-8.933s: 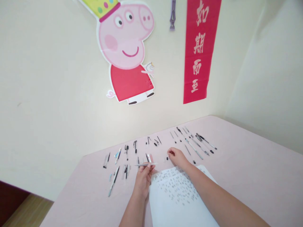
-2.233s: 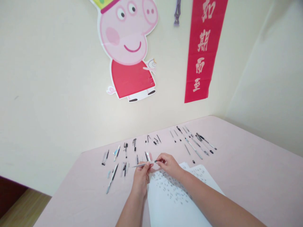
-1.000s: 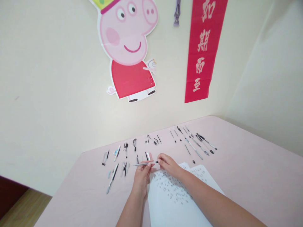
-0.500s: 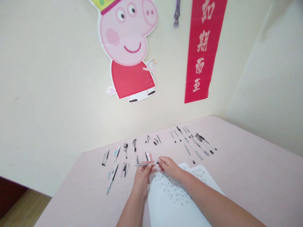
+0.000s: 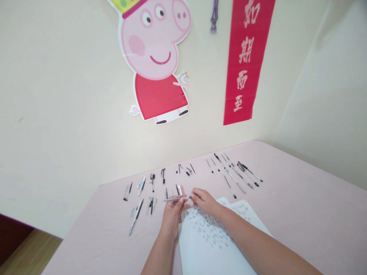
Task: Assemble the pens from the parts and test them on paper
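Between the thumb and fingers of my left hand [image 5: 172, 209] lies a slim grey pen refill [image 5: 169, 199], nearly level, its thin end pointing left. My right hand [image 5: 203, 199] pinches a small black end piece [image 5: 189, 197] at the refill's right end. The two parts look touching or almost so; the exact contact is too small to tell. Just behind my left hand are a dark pen part [image 5: 177, 189] and a white and red one [image 5: 180, 190], partly hidden by the fingers. Under my right forearm is a stack of white paper [image 5: 212, 256] with dark marks.
Pulled-apart pens are laid out in groups on the pink table [image 5: 97, 229]. A black-and-grey pen [image 5: 136, 217] lies left, several refills and caps at the back, and clear barrels [image 5: 235, 179] at the right. Behind the table rises a wall with a pig cutout [image 5: 160, 95].
My right hand has shifted slightly left, bringing the small black end piece closer to the refill's end. My left hand has hardly moved.
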The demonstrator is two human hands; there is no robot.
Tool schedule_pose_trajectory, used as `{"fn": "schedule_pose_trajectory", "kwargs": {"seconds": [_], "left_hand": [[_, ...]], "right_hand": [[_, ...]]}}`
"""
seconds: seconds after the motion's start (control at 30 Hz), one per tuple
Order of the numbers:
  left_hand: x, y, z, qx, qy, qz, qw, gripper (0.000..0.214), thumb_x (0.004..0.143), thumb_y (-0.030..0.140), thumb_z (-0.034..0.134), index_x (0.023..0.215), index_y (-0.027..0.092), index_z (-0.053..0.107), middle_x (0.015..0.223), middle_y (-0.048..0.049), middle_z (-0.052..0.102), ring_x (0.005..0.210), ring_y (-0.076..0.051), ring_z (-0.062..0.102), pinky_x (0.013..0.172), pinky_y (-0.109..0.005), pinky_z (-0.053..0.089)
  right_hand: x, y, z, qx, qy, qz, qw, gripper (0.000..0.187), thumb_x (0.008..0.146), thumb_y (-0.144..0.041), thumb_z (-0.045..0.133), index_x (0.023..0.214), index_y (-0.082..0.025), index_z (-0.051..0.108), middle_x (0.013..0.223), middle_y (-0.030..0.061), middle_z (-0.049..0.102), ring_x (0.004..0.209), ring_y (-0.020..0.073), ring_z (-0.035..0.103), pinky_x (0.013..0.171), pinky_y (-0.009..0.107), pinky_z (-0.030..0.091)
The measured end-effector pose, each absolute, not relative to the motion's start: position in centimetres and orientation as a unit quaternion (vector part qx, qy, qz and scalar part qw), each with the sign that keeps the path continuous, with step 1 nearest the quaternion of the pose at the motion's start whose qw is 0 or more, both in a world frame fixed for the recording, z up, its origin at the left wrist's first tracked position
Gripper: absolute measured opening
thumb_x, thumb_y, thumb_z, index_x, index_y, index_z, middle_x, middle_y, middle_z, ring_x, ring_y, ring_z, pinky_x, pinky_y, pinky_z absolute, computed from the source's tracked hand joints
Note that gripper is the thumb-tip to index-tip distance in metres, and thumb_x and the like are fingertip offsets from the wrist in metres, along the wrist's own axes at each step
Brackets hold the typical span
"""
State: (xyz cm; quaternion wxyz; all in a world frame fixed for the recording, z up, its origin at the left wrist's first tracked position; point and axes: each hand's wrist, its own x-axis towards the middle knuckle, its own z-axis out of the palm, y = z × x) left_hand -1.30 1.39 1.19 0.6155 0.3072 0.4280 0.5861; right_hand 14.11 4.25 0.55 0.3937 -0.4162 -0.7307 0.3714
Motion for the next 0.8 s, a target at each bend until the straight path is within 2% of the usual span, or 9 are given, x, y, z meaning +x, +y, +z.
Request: {"fn": "schedule_pose_trajectory", "kwargs": {"seconds": [0.1,0.2,0.37,0.5,0.6,0.8], "left_hand": [[-1.26,1.24,1.37,0.311,0.427,0.586,0.615,0.026,0.059,0.027,0.077,0.079,0.014,0.065,0.083,-0.0046,0.069,0.073,-0.012,0.064,0.068,-0.022,0.048],[-1.27,1.25,1.41,0.317,0.431,0.589,0.606,0.027,0.058,0.027,0.077,0.078,0.014,0.065,0.084,-0.0056,0.069,0.073,-0.014,0.064,0.067,-0.023,0.049],[-1.38,1.54,0.92,0.308,0.424,0.597,0.607,0.026,0.059,0.026,0.077,0.077,0.014,0.065,0.079,-0.0043,0.068,0.074,-0.014,0.064,0.068,-0.024,0.049],[-1.40,1.59,0.82,0.300,0.417,0.598,0.615,0.026,0.059,0.026,0.077,0.078,0.014,0.064,0.077,-0.0029,0.068,0.073,-0.013,0.063,0.068,-0.023,0.049],[-1.40,1.48,1.03,0.299,0.416,0.595,0.619,0.026,0.059,0.025,0.078,0.078,0.014,0.064,0.077,-0.0029,0.068,0.073,-0.012,0.063,0.068,-0.023,0.049],[-1.40,1.35,1.24,0.313,0.423,0.587,0.615,0.026,0.059,0.026,0.077,0.078,0.014,0.065,0.078,-0.0037,0.068,0.073,-0.014,0.064,0.069,-0.024,0.050]], "right_hand": [[14.11,4.43,0.13,-0.418,-0.738,0.366,0.382,0.036,0.090,-0.035,0.036,0.061,-0.018,0.047,0.056,-0.0020,0.050,0.057,0.0114,0.048,0.058,0.022,0.038],[14.13,4.42,0.08,-0.421,-0.726,0.382,0.388,0.038,0.091,-0.038,0.035,0.062,-0.018,0.047,0.056,-0.0018,0.051,0.056,0.0112,0.049,0.057,0.022,0.039],[14.11,4.22,0.47,-0.399,-0.694,0.429,0.419,0.016,0.085,-0.032,0.046,0.080,-0.017,0.050,0.065,-0.0022,0.054,0.058,0.0107,0.051,0.055,0.021,0.040],[14.07,4.15,0.55,-0.400,-0.708,0.393,0.429,0.007,0.078,-0.023,0.054,0.076,-0.017,0.051,0.064,-0.0031,0.050,0.060,0.0106,0.047,0.055,0.020,0.037],[14.09,4.16,0.50,-0.405,-0.715,0.388,0.418,0.012,0.081,-0.026,0.051,0.073,-0.017,0.052,0.062,-0.0030,0.051,0.059,0.0104,0.046,0.055,0.020,0.036],[14.14,4.35,-0.04,-0.405,-0.728,0.391,0.391,0.037,0.089,-0.039,0.039,0.062,-0.017,0.049,0.055,-0.0023,0.051,0.054,0.0101,0.048,0.056,0.021,0.038]]}}
